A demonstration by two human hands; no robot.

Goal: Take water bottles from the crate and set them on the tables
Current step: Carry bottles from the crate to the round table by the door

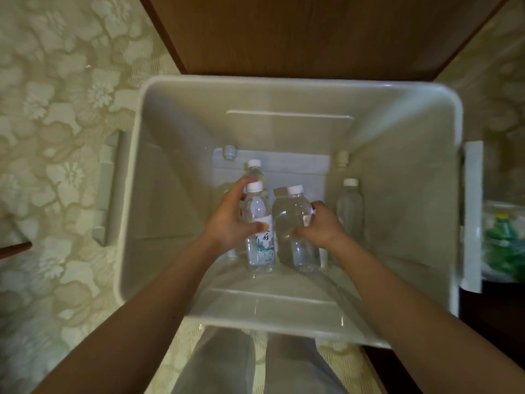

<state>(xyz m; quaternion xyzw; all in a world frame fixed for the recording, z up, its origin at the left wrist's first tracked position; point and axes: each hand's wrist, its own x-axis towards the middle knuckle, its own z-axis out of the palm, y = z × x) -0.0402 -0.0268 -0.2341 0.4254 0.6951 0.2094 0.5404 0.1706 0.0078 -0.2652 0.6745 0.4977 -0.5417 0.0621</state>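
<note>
Crate (284, 93): labelled bottle (260, 250) in left fingers (239, 185), plain bottle (292, 213) in right fingers (320, 207)

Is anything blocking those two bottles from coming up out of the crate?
Nothing visible does. The left hand grips the labelled bottle and the right hand grips the neighbouring bottle; the crate is open on top. The rear bottle and the right-side bottle stand aside, not above them.

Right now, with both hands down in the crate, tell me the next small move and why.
Probably lift both bottles straight up, clear of the crate rim. The left hand grips the labelled bottle and the right hand grips the clear bottle beside it, both deep inside the walls.
</note>
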